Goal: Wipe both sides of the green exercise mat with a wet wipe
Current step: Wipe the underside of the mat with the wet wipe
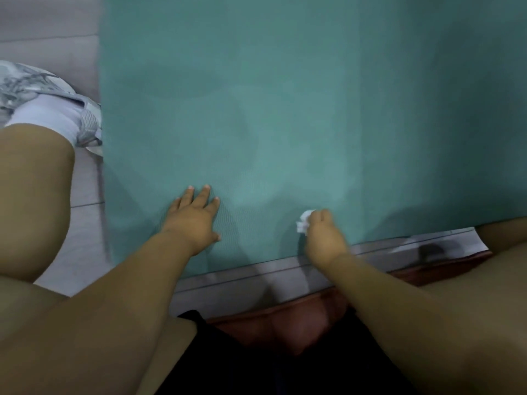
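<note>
Green exercise mat point(285, 95) is lying flat on the tiled floor point(82, 238), filling most of the view, its near edge just in front of the person's knees. Left hand point(194, 220) is pressing down on it with fingers spread wide, steadying it. Right hand point(323, 238) is gripping a balled white wet wipe point(303, 222) against the mat near that edge. Wiping of the upward face seems underway; next, strokes probably need carrying further across the mat before it gets flipped
</note>
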The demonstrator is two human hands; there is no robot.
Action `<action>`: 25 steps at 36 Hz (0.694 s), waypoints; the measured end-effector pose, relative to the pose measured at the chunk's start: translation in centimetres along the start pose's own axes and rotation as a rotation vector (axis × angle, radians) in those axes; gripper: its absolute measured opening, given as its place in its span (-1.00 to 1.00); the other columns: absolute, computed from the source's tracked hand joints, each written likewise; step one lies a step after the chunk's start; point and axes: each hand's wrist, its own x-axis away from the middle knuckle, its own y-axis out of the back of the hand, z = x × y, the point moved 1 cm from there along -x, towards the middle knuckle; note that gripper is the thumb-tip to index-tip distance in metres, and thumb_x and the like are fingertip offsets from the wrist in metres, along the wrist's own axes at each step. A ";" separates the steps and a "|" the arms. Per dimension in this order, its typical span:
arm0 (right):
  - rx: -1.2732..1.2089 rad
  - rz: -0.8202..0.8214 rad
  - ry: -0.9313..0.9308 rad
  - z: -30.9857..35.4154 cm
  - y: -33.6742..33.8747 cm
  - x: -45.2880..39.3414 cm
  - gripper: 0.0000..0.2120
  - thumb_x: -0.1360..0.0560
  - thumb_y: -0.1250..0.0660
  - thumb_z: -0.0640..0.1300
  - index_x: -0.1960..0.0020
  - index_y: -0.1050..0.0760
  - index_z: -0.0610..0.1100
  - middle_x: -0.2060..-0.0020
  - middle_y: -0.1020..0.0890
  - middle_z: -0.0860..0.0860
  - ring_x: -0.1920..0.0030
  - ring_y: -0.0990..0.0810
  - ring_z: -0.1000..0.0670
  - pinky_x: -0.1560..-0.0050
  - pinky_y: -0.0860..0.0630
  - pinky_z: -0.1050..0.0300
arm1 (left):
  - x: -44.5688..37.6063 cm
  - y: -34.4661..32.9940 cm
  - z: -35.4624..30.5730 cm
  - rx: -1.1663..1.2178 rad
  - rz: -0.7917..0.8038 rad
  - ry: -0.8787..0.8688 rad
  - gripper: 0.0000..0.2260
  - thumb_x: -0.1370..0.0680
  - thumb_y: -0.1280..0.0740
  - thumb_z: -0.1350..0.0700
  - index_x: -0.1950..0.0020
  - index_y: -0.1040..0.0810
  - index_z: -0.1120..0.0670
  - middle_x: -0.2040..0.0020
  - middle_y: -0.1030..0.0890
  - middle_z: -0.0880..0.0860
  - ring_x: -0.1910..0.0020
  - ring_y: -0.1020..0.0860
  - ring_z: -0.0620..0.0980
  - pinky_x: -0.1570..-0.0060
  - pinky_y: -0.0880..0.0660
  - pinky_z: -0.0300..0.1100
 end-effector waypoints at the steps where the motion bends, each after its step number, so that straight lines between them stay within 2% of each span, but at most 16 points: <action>1: 0.010 0.044 0.124 1.3 -0.6 0.7 -0.64 -0.55 -0.12 -0.31 -0.34 -0.28 -0.20 -0.28 -0.29 -0.13 -0.14 -0.51 -0.18 -0.16 -0.35 0.05 | 0.1 -0.1 0.0 -0.002 0.004 -0.004 -0.26 -0.53 -0.27 -0.19 -0.56 0.06 -0.04 -0.56 0.23 0.00 -0.53 0.20 0.11 -0.48 0.12 0.02; 3: 0.064 0.182 0.361 3.7 -1.3 1.7 -0.65 -0.56 -0.12 -0.27 -0.34 -0.28 -0.21 -0.27 -0.28 -0.15 -0.13 -0.51 -0.21 -0.09 -0.37 -0.01 | 0.2 -0.1 0.1 0.000 0.016 -0.016 -0.26 -0.53 -0.28 -0.18 -0.56 0.04 -0.04 -0.56 0.21 0.00 -0.53 0.18 0.11 -0.48 0.10 0.01; 6: 0.175 0.271 0.494 4.4 -1.3 1.8 -0.65 -0.52 -0.17 -0.29 -0.30 -0.31 -0.25 -0.26 -0.30 -0.21 -0.06 -0.51 -0.24 0.10 -0.36 -0.06 | 0.3 0.2 0.8 0.015 0.022 -0.043 -0.28 -0.51 -0.31 -0.17 -0.55 -0.04 -0.03 -0.57 0.13 -0.01 -0.54 0.12 0.07 -0.50 0.04 -0.02; 9: 0.145 0.181 0.448 3.0 -0.5 0.3 -0.66 -0.53 -0.18 -0.24 -0.30 -0.34 -0.22 -0.25 -0.31 -0.19 -0.10 -0.49 -0.22 0.04 -0.39 -0.03 | 0.6 0.6 1.9 0.024 0.010 -0.046 -0.31 -0.51 -0.32 -0.15 -0.54 -0.10 0.00 -0.57 0.05 -0.04 -0.54 0.06 0.01 -0.49 -0.02 -0.06; 12: -0.005 0.011 0.224 1.3 1.4 -1.5 -0.65 -0.53 -0.19 -0.23 -0.32 -0.36 -0.19 -0.22 -0.34 -0.17 -0.12 -0.49 -0.20 -0.10 -0.37 0.07 | 1.0 0.9 2.8 0.017 -0.015 -0.008 -0.32 -0.50 -0.33 -0.14 -0.54 -0.12 -0.02 -0.57 0.02 -0.06 -0.54 0.03 -0.02 -0.48 -0.04 -0.05; 14: -0.095 -0.060 0.083 0.2 2.6 -2.4 -0.62 -0.50 -0.24 -0.25 -0.32 -0.40 -0.19 -0.21 -0.35 -0.18 -0.10 -0.50 -0.21 -0.14 -0.35 0.11 | 1.3 1.1 3.0 0.021 -0.034 0.048 -0.32 -0.50 -0.34 -0.15 -0.53 -0.12 -0.05 -0.56 0.03 -0.07 -0.53 0.04 -0.01 -0.47 -0.04 0.04; 17: -0.132 -0.082 0.009 -0.2 2.7 -3.1 -0.58 -0.47 -0.25 -0.29 -0.32 -0.39 -0.20 -0.21 -0.35 -0.20 -0.07 -0.50 -0.22 -0.16 -0.36 0.10 | 1.7 1.5 3.3 0.066 -0.065 0.147 -0.32 -0.49 -0.35 -0.13 -0.52 -0.11 -0.08 -0.56 0.09 -0.04 -0.53 0.08 0.01 -0.42 -0.05 0.25; 19: -0.161 -0.076 0.034 1.0 1.9 -2.8 -0.57 -0.49 -0.21 -0.29 -0.35 -0.36 -0.18 -0.22 -0.35 -0.18 -0.09 -0.48 -0.22 -0.14 -0.36 0.11 | 1.9 1.7 3.4 0.103 -0.087 0.200 -0.31 -0.48 -0.37 -0.12 -0.52 -0.10 -0.10 -0.55 0.14 -0.01 -0.52 0.11 0.04 -0.39 -0.06 0.30; 21: -0.153 -0.067 0.088 2.8 0.6 -2.2 -0.60 -0.53 -0.17 -0.26 -0.36 -0.34 -0.14 -0.23 -0.34 -0.17 -0.10 -0.47 -0.20 -0.03 -0.38 0.07 | 2.0 1.7 3.6 0.134 -0.095 0.238 -0.29 -0.46 -0.38 -0.12 -0.51 -0.09 -0.14 -0.54 0.19 0.02 -0.51 0.15 0.09 -0.39 -0.05 0.31; 23: -0.097 -0.035 0.248 5.0 -0.9 -1.3 -0.65 -0.56 -0.15 -0.21 -0.34 -0.34 -0.10 -0.22 -0.36 -0.15 -0.08 -0.48 -0.18 0.04 -0.39 0.05 | 2.0 1.6 3.7 0.157 -0.088 0.268 -0.29 -0.46 -0.39 -0.13 -0.50 -0.08 -0.19 -0.53 0.24 0.04 -0.50 0.19 0.15 -0.40 -0.01 0.31; 25: -0.077 0.047 0.396 7.0 -1.8 -0.1 -0.78 -0.57 -0.14 -0.12 -0.19 -0.43 -0.08 -0.11 -0.43 -0.15 0.02 -0.52 -0.15 0.10 -0.41 0.07 | 2.1 1.4 3.8 0.164 -0.074 0.288 -0.31 -0.47 -0.38 -0.13 -0.49 -0.07 -0.23 -0.52 0.28 0.04 -0.49 0.22 0.20 -0.40 0.01 0.31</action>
